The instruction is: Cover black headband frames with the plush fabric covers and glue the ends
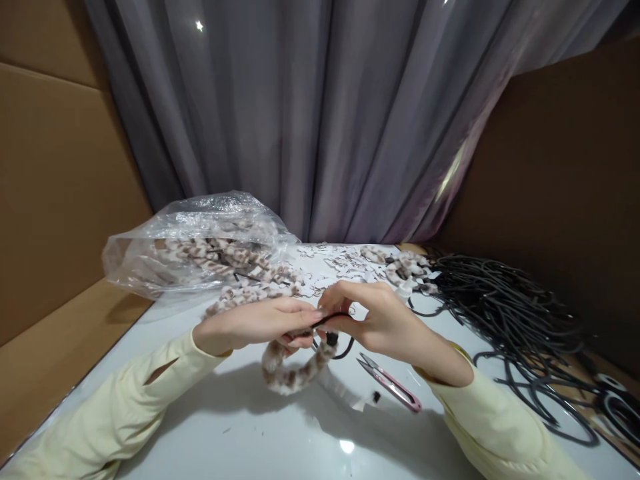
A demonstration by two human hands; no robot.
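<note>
My left hand [263, 323] is closed round one end of a fluffy white-and-brown plush tube [294, 377], which curves down in a loop toward the table. Fingers hide part of it. Close against it, my right hand [375, 317] pinches a thin black cord [331, 320] that runs between both hands' fingertips. A dark piece [332, 338] shows at the tube's other end, just below the right fingers. Beneath the hands lies a white strip [345, 392] with a small black bit [376, 397] near it. Pink-handled thread snips [395, 388] rest on the table by my right wrist.
A clear plastic bag [200, 257] of fluffy tubes stands at the back left. More fluffy pieces [410, 267] and small wiry bits [333, 263] lie behind the hands. Black cords [505, 307] are heaped at right. Cardboard walls [65, 187] flank the white table [240, 433].
</note>
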